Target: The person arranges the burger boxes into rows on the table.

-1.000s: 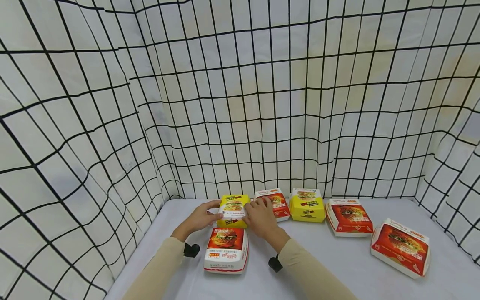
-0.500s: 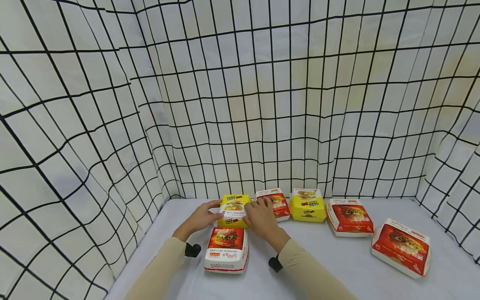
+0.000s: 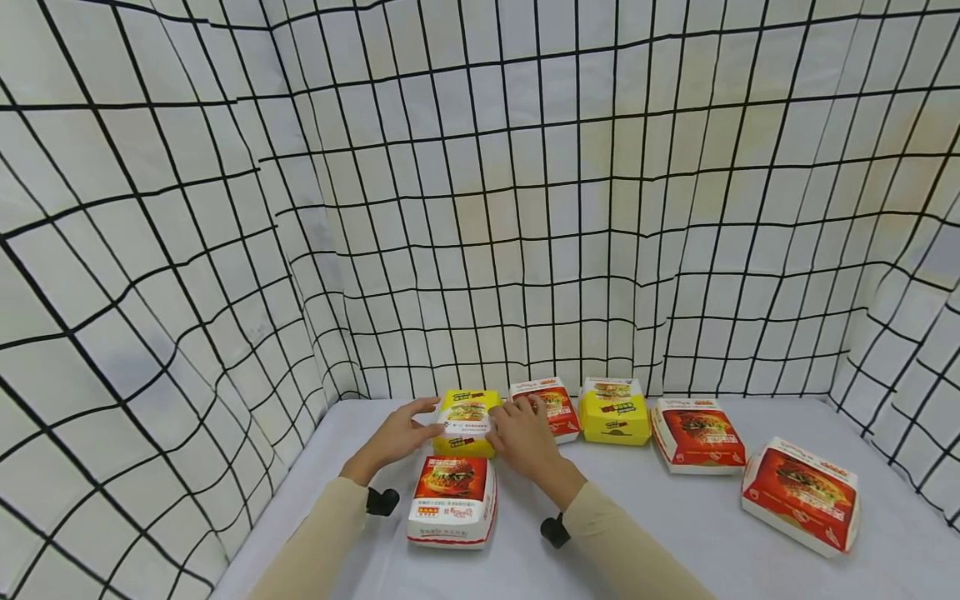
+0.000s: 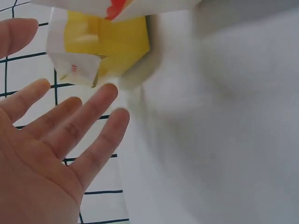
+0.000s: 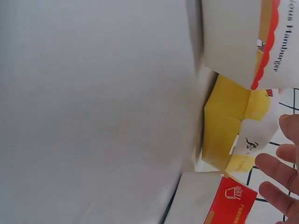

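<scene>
A yellow burger box (image 3: 467, 408) lies at the back left of the table, between my two hands. My left hand (image 3: 393, 437) is at its left side, fingers spread and fairly straight in the left wrist view, with fingertips right by the yellow cardboard (image 4: 124, 39). At the right side of that box, my right hand (image 3: 525, 437) has its fingers loosely bent, the tips close to its edge. The right hand overlaps a red and white burger box (image 3: 558, 408) behind it. Directly in front of the yellow box sits another red and white burger box (image 3: 452, 500).
Farther right, a second yellow box (image 3: 615, 412) and two red boxes, one at the back (image 3: 699, 435) and one nearer (image 3: 802, 493), continue the row on the white table (image 3: 637, 521). White walls with a black grid (image 3: 525, 208) enclose the back and sides.
My hands have eased very slightly apart, the left fingers leftward and the right hand a little right. The boxes stay where they were.
</scene>
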`<state>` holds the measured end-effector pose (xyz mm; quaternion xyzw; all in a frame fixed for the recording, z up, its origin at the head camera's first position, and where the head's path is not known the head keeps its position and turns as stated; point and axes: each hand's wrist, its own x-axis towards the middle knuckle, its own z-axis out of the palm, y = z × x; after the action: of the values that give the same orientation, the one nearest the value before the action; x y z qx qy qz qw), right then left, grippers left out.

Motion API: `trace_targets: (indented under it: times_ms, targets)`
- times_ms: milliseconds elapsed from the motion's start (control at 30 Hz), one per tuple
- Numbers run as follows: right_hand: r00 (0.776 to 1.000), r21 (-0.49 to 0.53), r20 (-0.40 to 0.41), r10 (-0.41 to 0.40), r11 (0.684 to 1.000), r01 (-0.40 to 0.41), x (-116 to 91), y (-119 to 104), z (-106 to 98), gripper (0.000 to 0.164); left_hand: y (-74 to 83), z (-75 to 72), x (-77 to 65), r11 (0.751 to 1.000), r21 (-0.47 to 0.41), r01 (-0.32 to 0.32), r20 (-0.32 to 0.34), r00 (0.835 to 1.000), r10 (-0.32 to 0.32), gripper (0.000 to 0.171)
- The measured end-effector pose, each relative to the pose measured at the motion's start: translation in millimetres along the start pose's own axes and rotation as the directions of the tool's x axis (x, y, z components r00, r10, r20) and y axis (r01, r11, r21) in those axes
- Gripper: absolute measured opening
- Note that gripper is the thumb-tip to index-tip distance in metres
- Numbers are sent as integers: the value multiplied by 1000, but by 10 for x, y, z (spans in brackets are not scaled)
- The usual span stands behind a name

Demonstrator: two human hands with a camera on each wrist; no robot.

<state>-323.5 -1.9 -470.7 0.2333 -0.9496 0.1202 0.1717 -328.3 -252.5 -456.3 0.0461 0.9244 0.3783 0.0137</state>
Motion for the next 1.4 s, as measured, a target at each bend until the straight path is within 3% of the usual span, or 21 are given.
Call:
trace_targets:
  times_ms: [200, 333, 467, 600, 733, 833, 967, 1100, 1233, 1400]
  targets:
    - [1000, 130, -20, 17, 991, -15, -118, 90, -133, 40, 108, -141, -138, 997, 54, -52, -88, 995, 56, 55]
    - [998, 243, -47, 52, 969, -39, -224, 239, -204, 36, 272, -238, -281, 991, 80, -110, -136, 983, 120, 48]
    - [986, 379, -93, 138, 921, -93, -326, 424, -281, 29, 534, -270, -476, 979, 138, -148, -195, 965, 173, 42]
    - [969, 512, -127, 212, 851, -119, -409, 588, -375, 25, 840, -207, -709, 973, 169, -155, -279, 940, 198, 37]
    - [955, 561, -137, 261, 815, -142, -461, 722, -452, 27, 1126, -53, -872, 975, 110, -190, -318, 923, 216, 32]
    - [947, 573, -137, 289, 803, -163, -479, 800, -480, 27, 1310, 101, -909, 970, 31, -239, -342, 910, 235, 29]
    - [944, 574, -134, 300, 801, -173, -479, 861, -490, 26, 1513, 310, -860, 939, -97, -329, -417, 870, 262, 25]
    - [944, 561, -117, 308, 805, -193, -457, 887, -486, 29, 1678, 554, -749, 908, -164, -386, -475, 837, 270, 26]
    - [944, 530, -83, 319, 817, -229, -417, 920, -490, 32, 1798, 840, -633, 911, -171, -375, -497, 831, 249, 28]
    - [953, 462, -43, 300, 852, -247, -342, 963, -490, 34, 1845, 1141, -493, 939, -185, -291, -503, 849, 164, 32]
